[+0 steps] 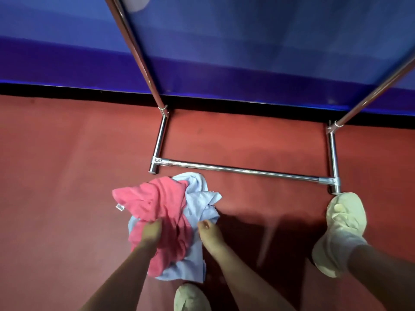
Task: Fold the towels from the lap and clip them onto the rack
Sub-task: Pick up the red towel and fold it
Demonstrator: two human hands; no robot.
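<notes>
Shoes: our near shoe [190, 297] sits at the bottom edge, the other [341, 234] touches the rack's foot.
Hands: left hand [151, 232] grasps the pink towel [157, 203]; right hand [208, 230] grasps the blue towel [202, 198].
Towels: crumpled together in front of us, above the floor [67, 164].
Progress: we judge nothing folded or clipped yet.
Rack: rack [242, 170] stands just beyond, bare; no clips visible.
Obstacle: towels tangled.

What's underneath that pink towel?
A light blue towel lies under the pink towel, showing at its right and bottom edges. Whatever lies beneath the bundle is covered.
</notes>
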